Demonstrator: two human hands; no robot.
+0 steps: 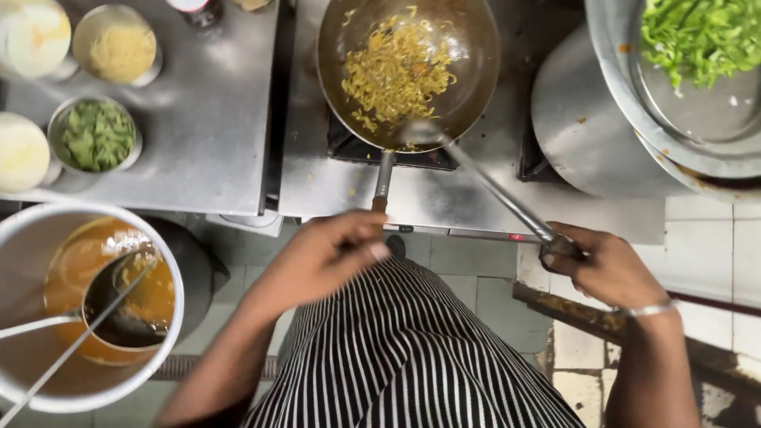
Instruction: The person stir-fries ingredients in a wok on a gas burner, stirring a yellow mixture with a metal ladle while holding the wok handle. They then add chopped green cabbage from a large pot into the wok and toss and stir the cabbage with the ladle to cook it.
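Note:
A dark wok (468,55) with yellow noodles (396,71) sits on the burner of a steel stove (333,178). My left hand (321,257) is closed around the end of the wok's handle (384,178) at the stove's front edge. My right hand (606,265) grips the long metal handle of a ladle (483,174), whose bowl rests at the wok's near rim. A bangle circles my right wrist. My striped apron fills the bottom middle.
A big pot (24,238) of orange liquid with two ladles stands at lower left. Small steel bowls of chopped greens (97,135), noodles (119,47) and pale contents sit on the left counter. A large steel basin of green strips (701,40) is at top right.

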